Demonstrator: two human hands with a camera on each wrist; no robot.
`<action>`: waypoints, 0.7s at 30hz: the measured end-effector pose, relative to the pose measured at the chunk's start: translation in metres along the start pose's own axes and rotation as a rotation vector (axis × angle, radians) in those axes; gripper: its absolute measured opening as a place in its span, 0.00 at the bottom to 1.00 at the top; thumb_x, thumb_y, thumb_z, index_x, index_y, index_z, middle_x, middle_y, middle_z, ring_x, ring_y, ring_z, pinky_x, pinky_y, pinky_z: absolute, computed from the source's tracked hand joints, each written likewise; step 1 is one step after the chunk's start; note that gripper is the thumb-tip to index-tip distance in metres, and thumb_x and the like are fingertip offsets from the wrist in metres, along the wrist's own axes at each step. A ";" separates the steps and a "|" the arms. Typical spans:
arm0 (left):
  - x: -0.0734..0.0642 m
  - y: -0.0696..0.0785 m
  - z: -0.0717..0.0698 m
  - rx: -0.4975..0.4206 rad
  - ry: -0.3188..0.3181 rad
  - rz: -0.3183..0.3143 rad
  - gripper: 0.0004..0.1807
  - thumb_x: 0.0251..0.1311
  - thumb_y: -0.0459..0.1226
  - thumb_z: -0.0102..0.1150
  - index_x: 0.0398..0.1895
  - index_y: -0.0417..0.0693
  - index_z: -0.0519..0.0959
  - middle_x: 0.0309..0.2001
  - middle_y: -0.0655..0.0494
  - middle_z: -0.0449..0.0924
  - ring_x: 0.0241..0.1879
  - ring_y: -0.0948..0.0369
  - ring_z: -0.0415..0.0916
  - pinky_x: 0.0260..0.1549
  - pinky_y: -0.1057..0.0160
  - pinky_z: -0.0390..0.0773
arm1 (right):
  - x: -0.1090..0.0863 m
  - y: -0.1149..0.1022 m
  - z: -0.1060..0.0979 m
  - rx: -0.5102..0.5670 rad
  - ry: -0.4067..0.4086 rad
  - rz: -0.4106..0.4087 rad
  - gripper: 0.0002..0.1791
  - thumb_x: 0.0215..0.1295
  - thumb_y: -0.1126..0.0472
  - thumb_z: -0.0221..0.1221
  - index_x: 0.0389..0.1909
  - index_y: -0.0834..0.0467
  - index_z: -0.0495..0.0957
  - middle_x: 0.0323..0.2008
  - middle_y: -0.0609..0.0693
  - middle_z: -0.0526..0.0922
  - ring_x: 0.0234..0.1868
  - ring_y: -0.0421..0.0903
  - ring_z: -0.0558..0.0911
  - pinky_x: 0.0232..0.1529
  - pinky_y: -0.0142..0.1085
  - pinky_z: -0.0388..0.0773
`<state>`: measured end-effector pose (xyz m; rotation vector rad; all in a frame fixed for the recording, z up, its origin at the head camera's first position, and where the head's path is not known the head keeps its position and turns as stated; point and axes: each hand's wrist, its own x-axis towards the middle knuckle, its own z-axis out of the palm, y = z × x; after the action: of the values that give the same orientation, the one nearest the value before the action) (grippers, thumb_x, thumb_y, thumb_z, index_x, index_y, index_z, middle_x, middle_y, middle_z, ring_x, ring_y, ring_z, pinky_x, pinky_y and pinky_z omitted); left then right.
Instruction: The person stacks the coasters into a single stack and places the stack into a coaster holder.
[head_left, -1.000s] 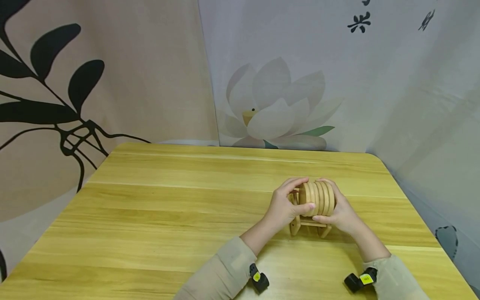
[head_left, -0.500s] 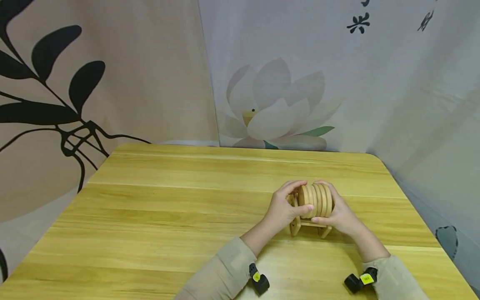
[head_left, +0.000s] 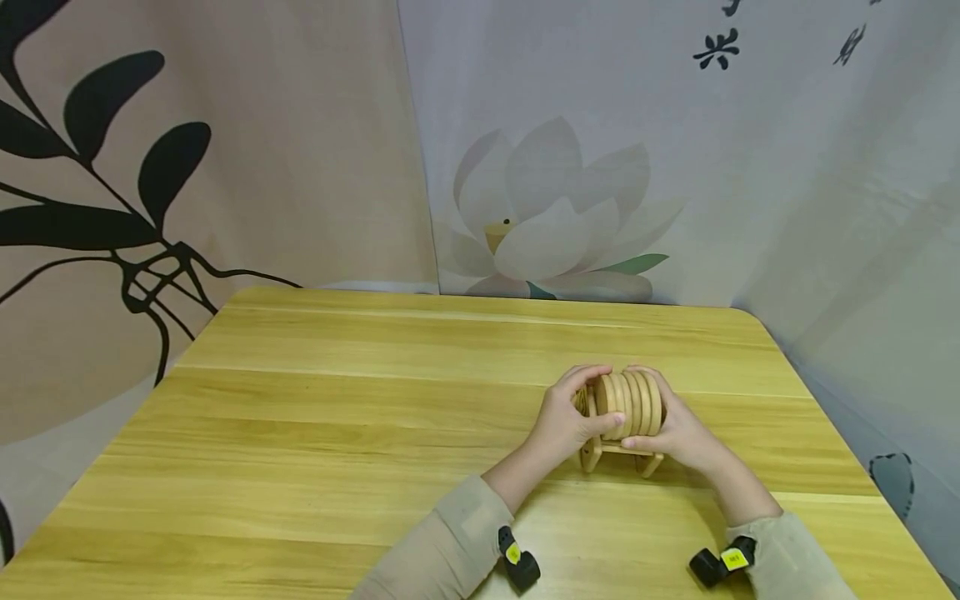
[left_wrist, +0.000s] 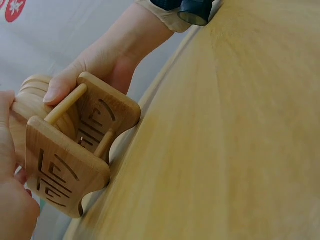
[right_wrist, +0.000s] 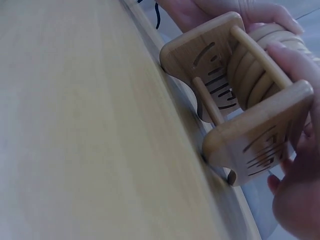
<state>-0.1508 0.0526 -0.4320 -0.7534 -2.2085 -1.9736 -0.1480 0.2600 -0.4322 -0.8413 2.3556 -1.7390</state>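
Note:
Several round wooden coasters [head_left: 632, 406] stand on edge in a row, right of the table's middle. Under and around them is a wooden coaster rack [left_wrist: 67, 167] with slotted end panels joined by round bars; its feet are on the table. My left hand [head_left: 566, 417] grips the row from the left, thumb in front and fingers over the top. From the other side my right hand [head_left: 678, 429] holds it the same way, its thumb low at the front. In the right wrist view the coasters [right_wrist: 250, 75] sit between the end panels, their far side hidden.
The wooden table [head_left: 337, 467] reaches back to a hanging cloth [head_left: 555, 192] printed with a lotus and dark leaves. Black wrist cameras [head_left: 520, 560] sit at the beige sleeves.
Both hands have lowered the row of coasters slightly, down into the rack and a touch to the left. The rack has stayed in place.

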 end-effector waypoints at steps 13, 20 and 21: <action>-0.001 -0.009 0.000 -0.006 -0.015 -0.032 0.32 0.48 0.36 0.73 0.60 0.52 0.74 0.57 0.61 0.73 0.49 0.61 0.70 0.43 0.65 0.74 | 0.001 -0.003 -0.002 0.047 -0.073 0.055 0.57 0.50 0.73 0.69 0.74 0.56 0.42 0.66 0.63 0.55 0.54 0.46 0.74 0.51 0.36 0.75; -0.001 -0.010 0.000 -0.006 -0.045 -0.046 0.33 0.48 0.35 0.74 0.60 0.49 0.73 0.58 0.62 0.71 0.50 0.64 0.70 0.44 0.66 0.75 | -0.001 -0.006 -0.004 0.042 -0.098 0.126 0.60 0.53 0.69 0.68 0.75 0.58 0.34 0.72 0.66 0.40 0.56 0.44 0.72 0.53 0.31 0.71; -0.001 -0.010 0.000 -0.010 -0.050 -0.049 0.33 0.48 0.35 0.74 0.60 0.48 0.73 0.58 0.62 0.71 0.50 0.65 0.70 0.44 0.66 0.75 | -0.001 -0.006 -0.004 0.046 -0.101 0.128 0.60 0.53 0.69 0.68 0.75 0.59 0.33 0.73 0.65 0.38 0.56 0.44 0.72 0.53 0.31 0.71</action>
<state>-0.1538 0.0518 -0.4418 -0.7660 -2.2682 -2.0105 -0.1468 0.2629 -0.4256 -0.7358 2.2436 -1.6538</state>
